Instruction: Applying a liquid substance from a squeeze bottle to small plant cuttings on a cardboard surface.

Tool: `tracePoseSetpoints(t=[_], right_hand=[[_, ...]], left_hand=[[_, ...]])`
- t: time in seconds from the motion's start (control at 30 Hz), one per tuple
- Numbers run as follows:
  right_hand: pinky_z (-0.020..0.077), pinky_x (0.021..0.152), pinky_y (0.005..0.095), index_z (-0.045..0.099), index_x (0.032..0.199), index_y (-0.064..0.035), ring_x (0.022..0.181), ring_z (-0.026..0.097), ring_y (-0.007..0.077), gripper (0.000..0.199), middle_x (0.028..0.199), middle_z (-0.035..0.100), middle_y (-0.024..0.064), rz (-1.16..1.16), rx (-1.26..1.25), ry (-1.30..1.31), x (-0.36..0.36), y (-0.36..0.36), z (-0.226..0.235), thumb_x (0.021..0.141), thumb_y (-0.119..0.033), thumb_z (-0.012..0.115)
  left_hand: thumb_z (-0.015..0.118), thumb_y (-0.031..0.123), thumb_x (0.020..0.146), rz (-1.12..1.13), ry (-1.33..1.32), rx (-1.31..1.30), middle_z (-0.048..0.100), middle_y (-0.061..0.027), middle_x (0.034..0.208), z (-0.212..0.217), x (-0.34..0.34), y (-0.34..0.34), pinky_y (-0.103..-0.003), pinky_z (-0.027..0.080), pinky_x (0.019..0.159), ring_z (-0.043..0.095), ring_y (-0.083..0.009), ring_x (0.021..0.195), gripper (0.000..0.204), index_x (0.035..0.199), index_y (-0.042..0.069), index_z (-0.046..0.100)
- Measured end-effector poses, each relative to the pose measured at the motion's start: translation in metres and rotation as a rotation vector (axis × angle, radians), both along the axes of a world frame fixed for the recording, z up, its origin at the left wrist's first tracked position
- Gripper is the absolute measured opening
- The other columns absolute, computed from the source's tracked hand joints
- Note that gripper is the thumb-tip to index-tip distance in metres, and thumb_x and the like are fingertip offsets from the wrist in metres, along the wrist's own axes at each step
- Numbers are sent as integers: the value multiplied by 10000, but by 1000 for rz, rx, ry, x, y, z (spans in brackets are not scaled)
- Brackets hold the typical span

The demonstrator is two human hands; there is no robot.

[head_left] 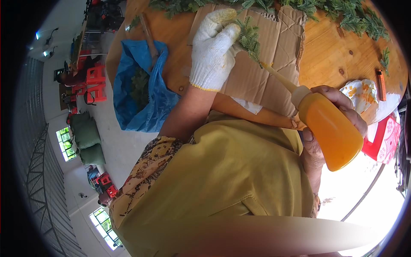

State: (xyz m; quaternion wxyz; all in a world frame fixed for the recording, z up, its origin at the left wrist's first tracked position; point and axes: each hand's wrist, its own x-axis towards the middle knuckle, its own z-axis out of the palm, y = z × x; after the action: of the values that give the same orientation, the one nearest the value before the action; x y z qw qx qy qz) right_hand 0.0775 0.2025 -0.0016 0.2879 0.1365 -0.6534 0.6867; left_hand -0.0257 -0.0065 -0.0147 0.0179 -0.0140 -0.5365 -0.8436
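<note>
My left hand, in a white knitted glove, pinches a small green fir-like sprig, its stem end pointing down and right. My bare right hand is wrapped round a squeeze bottle of orange-yellow liquid, tilted with its long tapered nozzle toward the upper left. The nozzle's tip meets the sprig's stem end, or very nearly; I cannot tell if they touch. Beneath both lies a flattened piece of brown cardboard on the wooden table.
More green sprigs lie along the table's far side. At left, a blue plastic bag holds greenery. On the right are an orange-stained white cloth, an orange cutter-like object and a red-pink stool. Green sacks stand farther left.
</note>
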Motion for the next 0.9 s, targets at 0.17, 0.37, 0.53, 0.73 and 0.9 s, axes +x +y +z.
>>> tracePoseSetpoints(t=[0.17,0.37,0.53,0.73,0.9], right_hand=[[541,758,399,503,1020,6,906,625,314,627,1019,605,204,-121,-183,-109,1,11,-16,736,-469,799],[524,648,337,509,1108,14,833,586,269,625,1061,587,189,-168,-258,-196,-1,30,-34,768,-450,754],[578,718,361,549,1187,66,1072,594,307,529,1171,595,193,-51,-386,-143,-7,31,-49,820,-270,727],[565,600,326,516,1134,-1,916,607,282,586,1080,582,190,-133,-362,-189,-9,14,-33,769,-381,773],[582,606,331,509,1181,5,916,610,283,599,1094,588,200,-108,-401,-204,-8,21,-34,772,-338,780]], left_hand=[[571,10,877,136,64,-115,643,-43,976,48,7,-26,-259,481,748,609,-136,870,166,1040,21,598],[602,61,880,565,155,-1162,677,-53,924,82,28,-177,-244,507,721,637,-109,813,171,1030,5,664],[593,337,851,255,-375,-1881,680,-133,1025,81,73,-262,-393,471,876,623,-324,1008,332,1008,62,693],[634,266,839,479,81,-1832,663,-138,1076,66,33,-219,-344,467,895,624,-273,1019,307,1030,32,688],[628,380,822,138,296,-1516,646,-154,1069,71,-24,-94,-404,466,899,603,-325,1029,396,1041,52,664]])
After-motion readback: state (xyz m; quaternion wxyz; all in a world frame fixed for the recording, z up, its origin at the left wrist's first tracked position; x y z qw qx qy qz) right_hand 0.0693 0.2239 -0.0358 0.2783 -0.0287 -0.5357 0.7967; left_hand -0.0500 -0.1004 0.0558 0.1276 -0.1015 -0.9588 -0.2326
